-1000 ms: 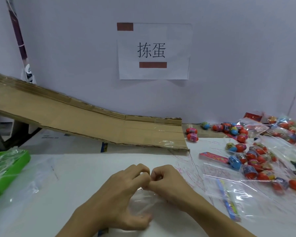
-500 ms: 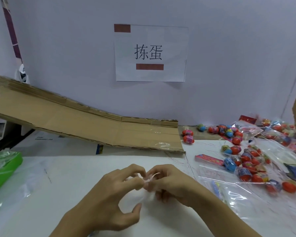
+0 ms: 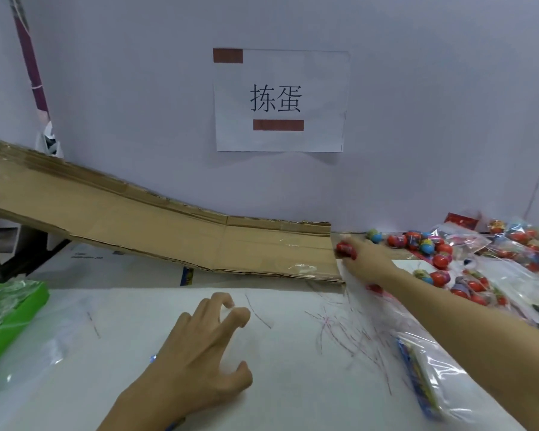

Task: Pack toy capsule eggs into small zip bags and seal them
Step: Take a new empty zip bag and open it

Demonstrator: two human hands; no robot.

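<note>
We are stretching our right hand point(image 3: 363, 259) far forward and to the right, arm nearly straight, to the low end of the cardboard ramp point(image 3: 156, 231). Its fingers are curling round a red toy egg point(image 3: 346, 249) at the ramp's right corner; the hand is blurred, so we cannot tell how firmly it is gripping. A second red egg point(image 3: 374, 288) is showing just under the wrist.

Our left hand point(image 3: 199, 353) is hovering over the white table point(image 3: 293, 384) near the middle, palm down, fingers loosely curled with forefinger and thumb close together. A bag between them would be clear plastic, and we cannot make one out.

The rest of the eggs point(image 3: 433, 253), red and blue, are lying in a heap to the right along the wall, mixed with clear zip bags point(image 3: 523, 281). Another clear bag point(image 3: 430, 377) is lying under our right forearm. A green tray point(image 3: 16, 318) is sitting at the left edge, and a paper sign point(image 3: 280, 101) is hanging on the wall.
</note>
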